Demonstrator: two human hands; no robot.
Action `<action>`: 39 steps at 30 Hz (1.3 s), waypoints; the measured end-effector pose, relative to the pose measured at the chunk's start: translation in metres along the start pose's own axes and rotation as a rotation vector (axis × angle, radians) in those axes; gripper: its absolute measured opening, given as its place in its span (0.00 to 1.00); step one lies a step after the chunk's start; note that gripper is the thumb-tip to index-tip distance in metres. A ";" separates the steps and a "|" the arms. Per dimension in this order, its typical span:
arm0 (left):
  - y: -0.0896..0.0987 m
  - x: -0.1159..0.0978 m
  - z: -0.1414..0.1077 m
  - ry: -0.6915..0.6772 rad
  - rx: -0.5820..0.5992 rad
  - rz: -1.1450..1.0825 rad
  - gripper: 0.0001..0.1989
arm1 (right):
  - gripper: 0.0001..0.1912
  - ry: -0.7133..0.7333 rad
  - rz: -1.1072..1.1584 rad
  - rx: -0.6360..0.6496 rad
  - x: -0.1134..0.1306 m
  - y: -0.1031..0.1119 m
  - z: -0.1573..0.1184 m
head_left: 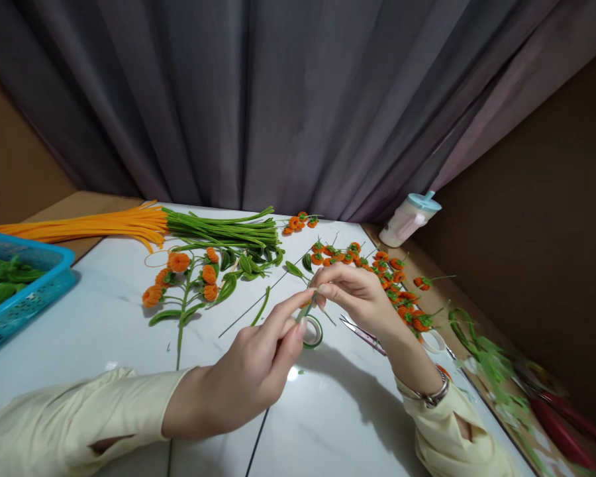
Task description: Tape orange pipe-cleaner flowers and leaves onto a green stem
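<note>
Between my two hands, a short strip of green floral tape (pixel 305 309) is stretched over the middle of the table. My left hand (pixel 268 354) pinches its lower end between thumb and fingers. The fingertips of my right hand (pixel 350 291) are pressed together at the upper end; a thin stem shows just below them, and whether they grip it too is hard to see. A roll of green tape (pixel 320 331) is right beside my left fingertips. To the left lies a finished-looking stem (pixel 185 298) with several orange fuzzy flowers and green leaves.
Small orange flower heads (pixel 404 298) are spread at the right, with scissors (pixel 362 334) nearby. Green pipe cleaners (pixel 223 230) and orange pipe cleaners (pixel 104 225) lie at the back. A blue basket (pixel 62 281) of leaves stands left; a tumbler (pixel 410 218) stands back right.
</note>
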State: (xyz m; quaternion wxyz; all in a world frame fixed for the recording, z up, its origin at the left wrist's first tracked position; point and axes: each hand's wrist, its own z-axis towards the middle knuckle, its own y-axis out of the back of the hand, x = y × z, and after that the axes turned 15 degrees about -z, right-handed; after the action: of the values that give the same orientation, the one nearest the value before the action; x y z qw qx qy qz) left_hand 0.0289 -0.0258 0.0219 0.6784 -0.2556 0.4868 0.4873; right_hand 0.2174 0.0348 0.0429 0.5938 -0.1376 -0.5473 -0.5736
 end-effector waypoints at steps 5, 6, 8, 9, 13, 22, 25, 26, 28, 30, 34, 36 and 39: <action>0.000 -0.002 0.001 -0.029 -0.001 0.009 0.22 | 0.09 -0.011 0.098 0.046 -0.001 -0.001 0.000; 0.000 -0.003 0.001 -0.026 -0.001 0.014 0.22 | 0.09 -0.010 0.113 0.054 -0.002 -0.001 0.000; 0.001 -0.005 0.001 -0.019 0.004 0.028 0.22 | 0.09 -0.002 0.136 0.064 -0.003 -0.001 0.000; 0.001 -0.005 0.002 -0.022 0.008 0.033 0.22 | 0.09 0.002 0.144 0.070 -0.004 -0.001 0.000; 0.002 -0.006 0.003 -0.060 0.023 0.056 0.21 | 0.08 0.009 0.169 0.085 -0.006 0.000 0.001; 0.003 -0.003 0.002 -0.098 0.028 0.094 0.20 | 0.06 -0.025 0.213 0.111 -0.005 0.002 -0.001; 0.002 0.001 0.000 -0.065 0.013 0.062 0.22 | 0.05 -0.056 0.212 0.117 -0.002 0.002 -0.002; 0.002 0.002 0.000 -0.054 0.009 0.058 0.23 | 0.05 -0.071 0.212 0.116 0.000 0.001 -0.002; 0.002 0.003 -0.001 -0.048 0.005 0.064 0.24 | 0.06 -0.105 0.210 0.110 0.002 0.001 -0.002; 0.002 0.003 -0.001 -0.058 0.004 0.081 0.23 | 0.06 -0.129 0.214 0.104 0.003 0.000 -0.001; 0.001 0.002 0.002 -0.132 -0.005 0.160 0.23 | 0.07 -0.159 0.244 0.096 0.003 -0.002 0.002; 0.002 0.003 0.002 -0.198 0.000 0.243 0.23 | 0.07 -0.163 0.262 0.089 0.003 -0.003 0.002; 0.005 0.005 0.002 -0.289 0.013 0.372 0.22 | 0.07 -0.167 0.284 0.076 0.003 -0.004 0.002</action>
State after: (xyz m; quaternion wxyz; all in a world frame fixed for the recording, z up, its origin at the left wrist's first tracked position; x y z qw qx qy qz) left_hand 0.0255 -0.0198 0.0186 0.6412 -0.0846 0.4264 0.6324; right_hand 0.2124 0.0330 0.0443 0.6260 -0.2382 -0.5912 -0.4493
